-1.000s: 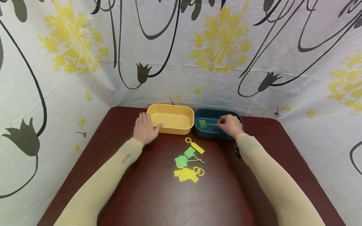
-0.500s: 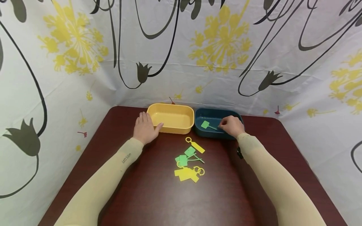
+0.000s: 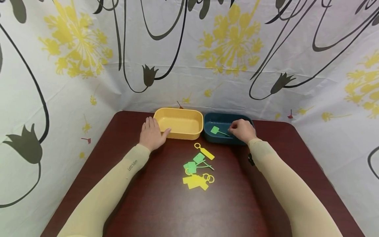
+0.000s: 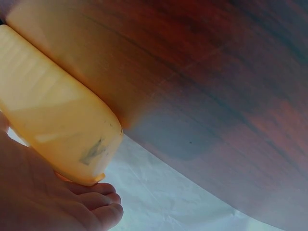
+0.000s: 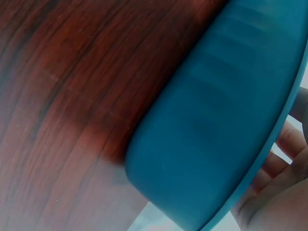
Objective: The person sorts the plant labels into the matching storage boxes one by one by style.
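My left hand (image 3: 152,134) lies with straight fingers along the left end of the yellow bin (image 3: 193,135); in the left wrist view its fingers reach past the bin's rim (image 4: 99,179). Over the right part of the dark blue bin (image 3: 208,136) is my right hand (image 3: 243,131), fingers loosely bent. A green plastic tag (image 3: 215,130) with a thin stem lies inside that bin, its stem end just below my fingertips. In the right wrist view the blue bin's wall (image 5: 207,115) partly hides the right fingers (image 5: 291,139).
In front of the bins, on the dark red-brown table (image 3: 189,214), lie a yellow tag with a ring (image 3: 207,153), several green tags (image 3: 192,167) with crossing stems, and a pile of yellow tags (image 3: 194,182). Patterned cloth (image 3: 183,59) hangs behind and on both sides.
The green tag, held level by its stem in my right hand a second ago, has dropped onto the blue bin's floor and turned slightly. My left hand has not moved.
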{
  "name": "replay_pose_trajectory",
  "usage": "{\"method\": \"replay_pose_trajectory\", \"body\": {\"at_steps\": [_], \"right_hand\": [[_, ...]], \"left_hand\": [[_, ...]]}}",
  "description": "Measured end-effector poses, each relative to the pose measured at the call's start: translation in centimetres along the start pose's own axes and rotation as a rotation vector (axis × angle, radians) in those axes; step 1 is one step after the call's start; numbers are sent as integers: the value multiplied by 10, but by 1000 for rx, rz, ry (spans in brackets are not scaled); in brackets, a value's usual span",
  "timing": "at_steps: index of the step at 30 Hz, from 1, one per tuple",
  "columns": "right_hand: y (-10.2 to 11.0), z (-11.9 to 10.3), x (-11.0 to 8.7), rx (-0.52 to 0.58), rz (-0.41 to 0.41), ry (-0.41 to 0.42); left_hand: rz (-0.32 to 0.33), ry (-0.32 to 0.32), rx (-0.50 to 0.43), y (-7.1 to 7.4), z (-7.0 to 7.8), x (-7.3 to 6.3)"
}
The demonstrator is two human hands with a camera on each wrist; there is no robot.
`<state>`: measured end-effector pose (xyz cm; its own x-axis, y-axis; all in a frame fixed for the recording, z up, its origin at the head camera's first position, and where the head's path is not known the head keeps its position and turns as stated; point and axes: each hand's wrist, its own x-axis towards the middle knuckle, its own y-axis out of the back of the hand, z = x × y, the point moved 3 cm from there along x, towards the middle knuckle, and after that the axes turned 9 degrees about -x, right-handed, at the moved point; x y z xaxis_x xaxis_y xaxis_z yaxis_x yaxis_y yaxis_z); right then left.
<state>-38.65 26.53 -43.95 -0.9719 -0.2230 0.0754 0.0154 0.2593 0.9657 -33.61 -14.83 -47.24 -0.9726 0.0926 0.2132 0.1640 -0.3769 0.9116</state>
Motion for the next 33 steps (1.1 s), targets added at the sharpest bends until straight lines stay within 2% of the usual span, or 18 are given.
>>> {"method": "replay_pose_trajectory", "body": {"at_steps": [8,17,33], "right_hand": [[5,-12,-1,31,31,33],[8,-19,-3,54,74,37],[14,-33,-18,84,136,56]], "left_hand": [[14,-2,2,3,1,0],[2,-1,-7,3,0,2],[-14,10,-3,0,0,2]]}}
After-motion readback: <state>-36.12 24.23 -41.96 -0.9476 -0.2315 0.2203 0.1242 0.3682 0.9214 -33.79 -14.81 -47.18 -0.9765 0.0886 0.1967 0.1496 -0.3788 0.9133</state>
